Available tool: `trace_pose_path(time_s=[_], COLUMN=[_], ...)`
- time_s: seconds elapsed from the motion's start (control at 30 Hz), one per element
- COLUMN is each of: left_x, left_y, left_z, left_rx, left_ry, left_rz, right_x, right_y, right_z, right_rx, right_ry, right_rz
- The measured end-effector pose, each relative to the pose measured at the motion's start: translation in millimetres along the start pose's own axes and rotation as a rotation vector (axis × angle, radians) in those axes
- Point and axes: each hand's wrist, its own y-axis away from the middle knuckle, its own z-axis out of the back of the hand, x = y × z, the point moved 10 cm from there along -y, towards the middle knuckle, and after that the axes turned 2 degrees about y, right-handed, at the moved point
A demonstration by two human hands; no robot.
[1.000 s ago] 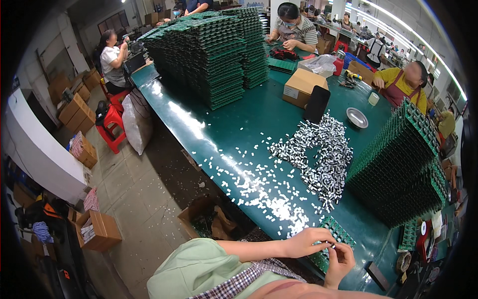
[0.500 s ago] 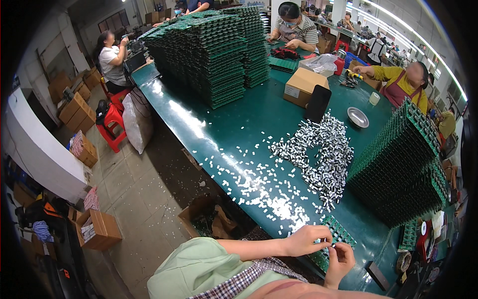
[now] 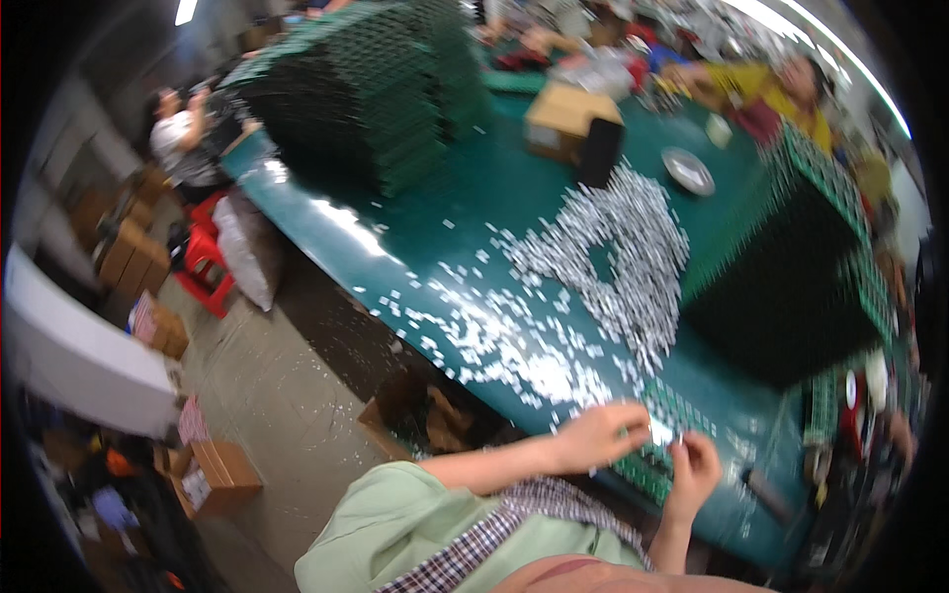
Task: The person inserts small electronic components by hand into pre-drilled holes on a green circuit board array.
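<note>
My left hand (image 3: pixel 601 435) is held over a green circuit-board panel (image 3: pixel 647 479) at the table's near edge. Its fingers are bent, with thumb and fingertips close together; blur hides what, if anything, is between them. Just right of it, my right hand (image 3: pixel 696 470) is raised with thumb and forefinger pinched at a tiny piece too blurred to make out. The two hands are slightly apart. Beyond them lies a heap of small white-and-dark pieces (image 3: pixel 647 237), with many more scattered to its left (image 3: pixel 514 346).
Tall stacks of green panels stand at the right (image 3: pixel 791 267) and far left (image 3: pixel 346 109). A cardboard box (image 3: pixel 563 119), a black phone-like slab (image 3: pixel 599 153) and a metal dish (image 3: pixel 688 171) lie beyond the heap. A dark bar (image 3: pixel 768 494) lies right of my hands. A co-worker in yellow (image 3: pixel 791 94) sits opposite.
The view has shifted and is blurred by motion. My hands, close together at the fingertips before, are now a little further apart.
</note>
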Motion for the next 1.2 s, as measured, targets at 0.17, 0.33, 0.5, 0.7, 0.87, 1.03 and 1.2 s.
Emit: trace_pose_path(time_s=[0.17,0.33,0.5,0.7,0.87,1.03,1.2], left_x=[38.2,15.1,18.2,37.2,39.2,37.4,26.3], left_y=[-7.0,-52.2,-70.2,-68.7,-70.7,-70.6,-72.7], left_z=[71.5,83.1,18.5,19.8,20.9,21.2,27.0], left_rx=[-0.154,-0.160,0.153,0.076,0.074,0.059,-0.017], left_ry=[-0.716,-0.866,-0.854,-0.733,-0.752,-0.732,-0.587], left_rz=[0.135,-0.094,-0.133,-0.160,-0.121,-0.137,-0.175], right_x=[-6.6,-20.1,-3.6,13.9,20.1,14.7,17.7], right_y=[-12.3,-12.5,-14.7,-16.2,-21.8,-24.9,-24.8], right_z=[19.3,58.5,68.7,43.0,21.3,6.1,6.9], right_rx=[-0.011,-0.134,-0.133,-0.015,0.034,0.117,0.113], right_ry=[0.038,0.077,0.226,0.617,0.799,0.972,1.001], right_rz=[-0.074,-0.175,-0.089,0.092,0.311,0.335,0.352])
